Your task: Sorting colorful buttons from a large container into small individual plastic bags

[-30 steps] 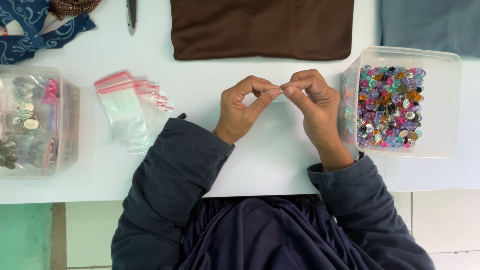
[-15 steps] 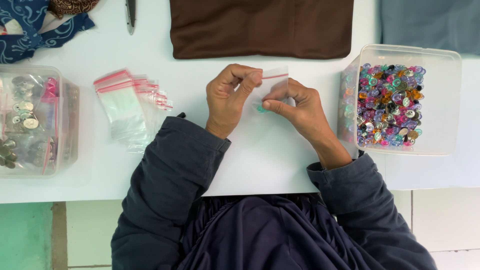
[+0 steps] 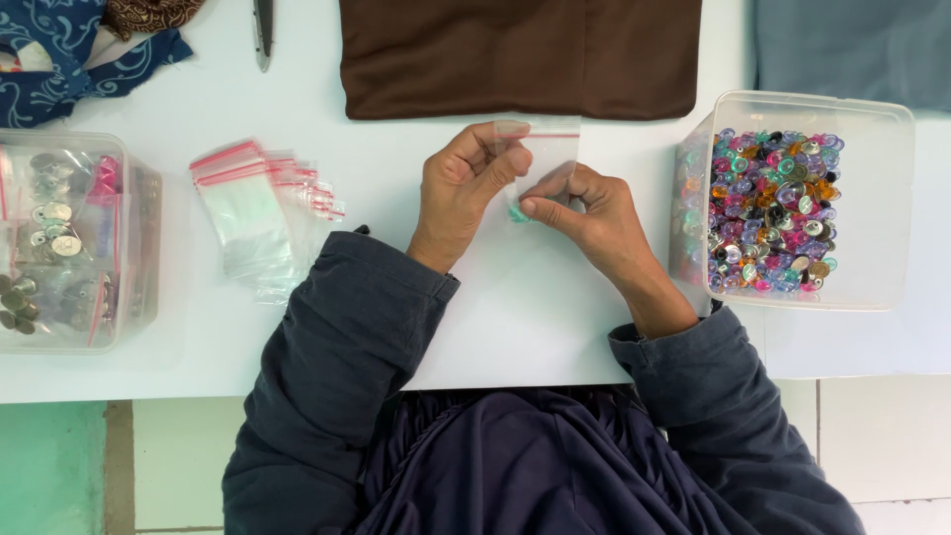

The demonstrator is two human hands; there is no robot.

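Two hands pinch a small clear zip bag [image 3: 547,149]: left hand [image 3: 464,188] fingers closed on its edge, right hand [image 3: 592,216] fingers closed near a green bead [image 3: 517,212]. It looks flimsy, slippery, best held at the corners.

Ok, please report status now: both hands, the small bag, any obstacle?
Left hand and right hand both pinch small clear plastic zip bag. Teal bead inside. Nothing in the way.
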